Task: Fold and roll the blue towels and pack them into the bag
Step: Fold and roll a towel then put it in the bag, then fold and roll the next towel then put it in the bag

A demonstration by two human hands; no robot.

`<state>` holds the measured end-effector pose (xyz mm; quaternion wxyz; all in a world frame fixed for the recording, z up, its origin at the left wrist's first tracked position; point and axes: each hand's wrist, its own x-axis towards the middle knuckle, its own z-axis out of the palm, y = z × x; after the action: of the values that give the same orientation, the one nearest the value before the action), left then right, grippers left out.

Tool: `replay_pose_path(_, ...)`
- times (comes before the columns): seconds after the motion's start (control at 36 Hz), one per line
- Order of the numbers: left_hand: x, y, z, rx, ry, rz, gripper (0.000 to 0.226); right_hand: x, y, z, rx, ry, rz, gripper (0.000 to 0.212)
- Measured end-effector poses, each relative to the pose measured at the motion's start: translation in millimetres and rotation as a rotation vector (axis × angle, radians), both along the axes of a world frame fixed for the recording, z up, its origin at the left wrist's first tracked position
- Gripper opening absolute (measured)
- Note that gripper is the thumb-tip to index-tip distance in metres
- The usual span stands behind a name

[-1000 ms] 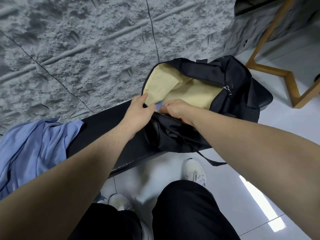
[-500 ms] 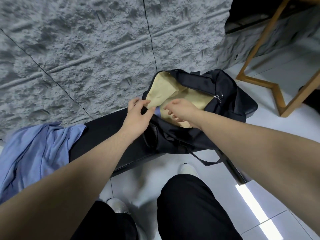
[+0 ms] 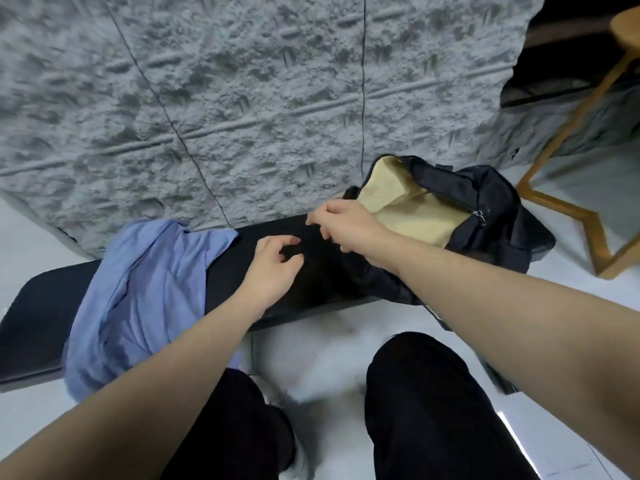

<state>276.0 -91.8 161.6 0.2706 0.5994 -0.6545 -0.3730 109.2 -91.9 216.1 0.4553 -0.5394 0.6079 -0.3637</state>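
Both hands over the black padded surface (image 3: 311, 271), holding nothing. Left hand (image 3: 270, 268) fingers (image 3: 289, 241) loosely curled, released. Right hand (image 3: 346, 226) fingers also loosely curled and released, just beside the open mouth of the black fabric bag with tan lining (image 3: 491, 202). Crumpled blue cloth towel (image 3: 145, 292) lies on the surface left of the left fingers, apart from them, draping over the near edge.
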Motion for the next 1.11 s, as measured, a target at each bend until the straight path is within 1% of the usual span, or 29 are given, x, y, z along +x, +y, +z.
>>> replay_pose_path(0.17,77.4,4.3,-10.4,-0.058,-0.167,0.017,0.027,53.1,1.9,-9.2,0.094,-0.009,0.109,0.02)
replay_pose_path(0.25,114.3,6.6,-17.0,-0.067,-0.297,0.064,0.03,76.1,0.3,-17.1,0.13,-0.019,0.136,0.019)
replay_pose_path(0.39,167.0,13.6,-26.7,-0.162,-0.487,0.175,0.03,111.8,-3.3,-33.9,0.195,-0.061,0.163,0.019)
replay_pose_path(0.5,197.2,14.7,-34.1,-0.134,-0.506,0.24,0.038,136.3,-4.0,-49.2,0.233,-0.089,0.184,0.018)
replay_pose_path(0.61,212.1,16.9,-43.1,-0.119,-0.557,0.366,0.041,153.7,-3.5,-65.5,0.275,-0.123,0.188,0.017)
replay_pose_path(0.67,215.0,17.5,-45.9,-0.115,-0.543,0.418,0.042,158.3,-2.7,-73.7,0.296,-0.133,0.187,0.015)
replay_pose_path(0.81,215.5,10.8,-42.2,-0.037,-0.403,0.478,0.044,161.5,1.0,-90.7,0.342,-0.138,0.176,0.014)
replay_pose_path(0.92,219.7,-0.2,-40.3,-0.007,-0.294,0.543,0.039,163.5,-1.0,-91.5,0.316,-0.141,0.206,0.017)
replay_pose_path(0.97,220.4,-2.2,-38.0,0.005,-0.276,0.583,0.037,162.9,-2.6,-90.9,0.311,-0.156,0.204,0.017)
replay_pose_path(1.03,218.8,-1.1,-36.1,0.0,-0.271,0.59,0.035,160.9,-4.0,-90.8,0.306,-0.149,0.205,0.016)
replay_pose_path(1.11,212.8,4.7,-35.5,-0.018,-0.189,0.543,0.031,157.7,-6.0,-90.5,0.308,-0.145,0.199,0.014)
